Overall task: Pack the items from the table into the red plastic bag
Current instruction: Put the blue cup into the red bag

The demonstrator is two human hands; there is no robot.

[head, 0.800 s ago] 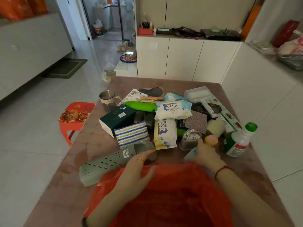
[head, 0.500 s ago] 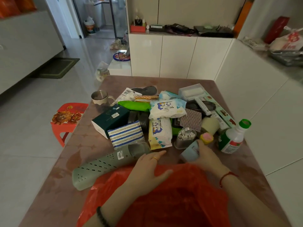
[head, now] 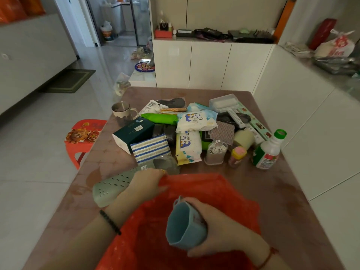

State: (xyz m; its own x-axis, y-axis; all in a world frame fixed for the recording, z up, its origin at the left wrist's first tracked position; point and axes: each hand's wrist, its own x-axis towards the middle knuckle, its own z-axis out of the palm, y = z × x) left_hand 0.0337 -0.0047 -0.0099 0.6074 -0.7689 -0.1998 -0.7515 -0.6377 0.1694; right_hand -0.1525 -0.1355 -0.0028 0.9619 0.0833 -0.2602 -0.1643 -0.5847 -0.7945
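Wipe packs (head: pixel 196 121) and a white green-capped bottle (head: pixel 267 152) crowd the surface (head: pixel 282 191) middle; left hand (head: pixel 146 182) pinches the red plastic bag (head: pixel 214 191) by its rim, right hand (head: pixel 220 230) grips a blue plastic cup (head: pixel 185 227) above it.

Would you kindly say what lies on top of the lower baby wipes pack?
The upper wipes pack lies across the lower wipes pack, hiding its far end; the rest is uncovered.

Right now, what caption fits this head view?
Right hand holds blue cup over the red bag; left hand grips its rim.
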